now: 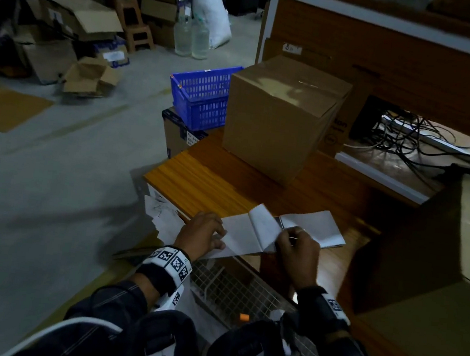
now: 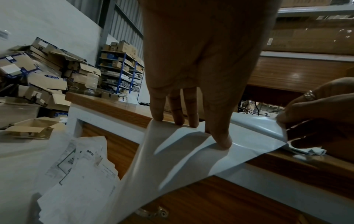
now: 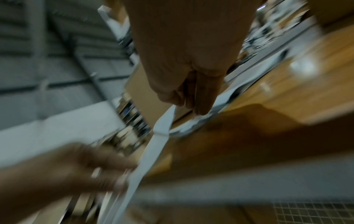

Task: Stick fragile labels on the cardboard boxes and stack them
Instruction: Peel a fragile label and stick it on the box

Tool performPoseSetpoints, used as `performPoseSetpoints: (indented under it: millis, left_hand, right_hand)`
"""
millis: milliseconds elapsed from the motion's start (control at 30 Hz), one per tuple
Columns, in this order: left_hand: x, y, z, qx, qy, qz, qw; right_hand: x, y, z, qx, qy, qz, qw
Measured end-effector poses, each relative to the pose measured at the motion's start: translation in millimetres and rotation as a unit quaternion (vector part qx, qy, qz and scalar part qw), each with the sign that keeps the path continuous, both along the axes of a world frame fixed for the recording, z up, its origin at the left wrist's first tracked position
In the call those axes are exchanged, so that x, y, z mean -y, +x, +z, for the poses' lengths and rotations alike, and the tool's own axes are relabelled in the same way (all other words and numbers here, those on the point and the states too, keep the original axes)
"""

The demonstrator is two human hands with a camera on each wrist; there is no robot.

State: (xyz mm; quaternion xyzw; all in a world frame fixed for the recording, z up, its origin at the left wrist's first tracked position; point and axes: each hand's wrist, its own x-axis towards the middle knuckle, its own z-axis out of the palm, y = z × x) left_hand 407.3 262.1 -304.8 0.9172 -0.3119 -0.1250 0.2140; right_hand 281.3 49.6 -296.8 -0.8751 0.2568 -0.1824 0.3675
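Box [image 1: 280,119] on table [image 1: 198,180], crate [image 1: 201,99] left

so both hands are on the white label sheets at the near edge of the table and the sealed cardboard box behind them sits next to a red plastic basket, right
Nearly: the basket is blue, not red, as the head view shows. The rest holds: the left hand and right hand are both on the white label sheets at the near edge of the table, and the sealed cardboard box stands behind them.
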Motion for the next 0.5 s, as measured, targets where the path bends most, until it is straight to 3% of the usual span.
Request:
performPoseSetpoints:
  millis: [267,500]
  left_hand:
    - [-0.2,-0.5,3.6,0.000,-0.018,-0.005,1.000]
    - [2.1,-4.9,2.4,0.046,0.007,-0.008,0.999]
  right_hand:
    - [60.2,-19.2,45.1,0.095,0.124,-0.222,0.963]
    - [83.7,-18.3,70.0,0.180,0.147,-0.308,0.923]
